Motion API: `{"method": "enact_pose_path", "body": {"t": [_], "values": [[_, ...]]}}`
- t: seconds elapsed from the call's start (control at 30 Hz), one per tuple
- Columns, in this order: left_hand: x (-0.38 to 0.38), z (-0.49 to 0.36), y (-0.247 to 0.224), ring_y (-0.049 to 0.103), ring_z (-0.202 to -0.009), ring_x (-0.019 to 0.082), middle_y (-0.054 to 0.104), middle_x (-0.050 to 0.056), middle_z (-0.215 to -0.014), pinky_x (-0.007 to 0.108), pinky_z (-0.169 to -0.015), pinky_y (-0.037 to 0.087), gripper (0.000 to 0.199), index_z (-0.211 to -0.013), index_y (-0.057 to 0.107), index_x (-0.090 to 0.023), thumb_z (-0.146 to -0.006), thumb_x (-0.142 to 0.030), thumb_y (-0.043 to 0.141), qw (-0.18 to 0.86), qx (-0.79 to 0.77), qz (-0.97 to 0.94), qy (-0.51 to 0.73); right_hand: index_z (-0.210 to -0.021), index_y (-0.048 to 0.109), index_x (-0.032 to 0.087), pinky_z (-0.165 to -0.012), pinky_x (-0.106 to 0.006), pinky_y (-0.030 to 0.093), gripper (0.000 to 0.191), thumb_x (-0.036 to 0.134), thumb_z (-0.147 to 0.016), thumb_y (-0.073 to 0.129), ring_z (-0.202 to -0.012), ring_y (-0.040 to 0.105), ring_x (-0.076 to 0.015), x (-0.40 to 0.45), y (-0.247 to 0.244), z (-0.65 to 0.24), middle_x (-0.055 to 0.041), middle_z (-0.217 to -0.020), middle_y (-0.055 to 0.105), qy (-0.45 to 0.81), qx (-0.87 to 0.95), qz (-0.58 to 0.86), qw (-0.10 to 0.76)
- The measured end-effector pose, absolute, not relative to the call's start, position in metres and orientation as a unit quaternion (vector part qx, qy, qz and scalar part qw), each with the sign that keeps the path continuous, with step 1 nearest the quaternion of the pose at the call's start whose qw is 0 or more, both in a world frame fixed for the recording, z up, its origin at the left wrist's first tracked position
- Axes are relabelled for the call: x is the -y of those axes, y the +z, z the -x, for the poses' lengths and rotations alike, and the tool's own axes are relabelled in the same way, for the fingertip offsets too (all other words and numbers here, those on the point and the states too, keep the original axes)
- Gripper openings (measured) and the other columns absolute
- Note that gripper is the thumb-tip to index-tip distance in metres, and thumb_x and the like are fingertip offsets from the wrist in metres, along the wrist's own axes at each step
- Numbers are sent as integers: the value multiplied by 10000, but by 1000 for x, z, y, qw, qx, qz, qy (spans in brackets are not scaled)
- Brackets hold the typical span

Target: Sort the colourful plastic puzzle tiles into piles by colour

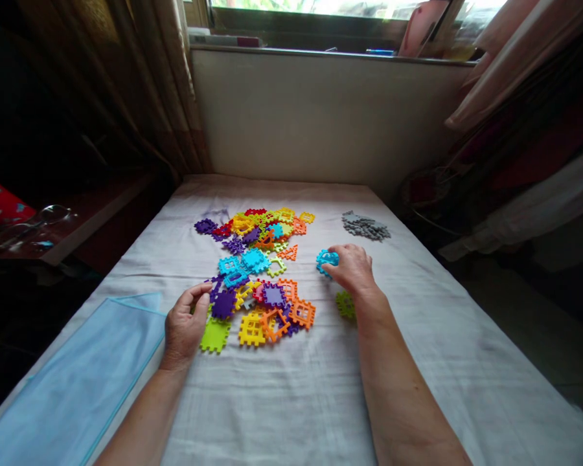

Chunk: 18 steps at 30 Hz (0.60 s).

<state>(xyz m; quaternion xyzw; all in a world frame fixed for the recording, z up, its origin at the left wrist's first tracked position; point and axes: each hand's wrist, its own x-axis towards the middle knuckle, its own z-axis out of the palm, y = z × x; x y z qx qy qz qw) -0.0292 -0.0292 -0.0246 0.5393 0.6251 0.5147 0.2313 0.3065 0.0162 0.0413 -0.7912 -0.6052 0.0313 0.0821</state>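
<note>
My right hand is closed on the right edge of a blue puzzle piece, to the right of the pile. A lime green piece lies partly behind my right forearm. My left hand rests at the left edge of the near pieces, its fingers curled round toward a dark purple piece; whether they grip anything is hidden. Below that lies a green square piece. Yellow and orange window-shaped pieces lie nearby, with light blue pieces farther back.
Several grey pieces form a small heap at the back right of the cloth-covered table. A light blue cloth lies at the left. Glasses sit on a dark side surface. Curtains and hanging clothes flank the table.
</note>
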Motion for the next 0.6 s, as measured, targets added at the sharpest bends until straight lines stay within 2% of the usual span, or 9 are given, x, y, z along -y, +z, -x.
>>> {"method": "enact_pose_path", "body": {"t": [0.6], "values": [[30, 30, -25, 695, -1013, 229, 756, 64, -1028, 372, -980, 520, 360, -968, 703, -209, -801, -488, 548, 225, -621, -549, 513, -1145, 728, 273, -971, -426, 403, 352, 328, -802, 668, -1201, 499, -309, -16, 36, -313, -106, -1232, 629, 15, 611, 785, 101]]}}
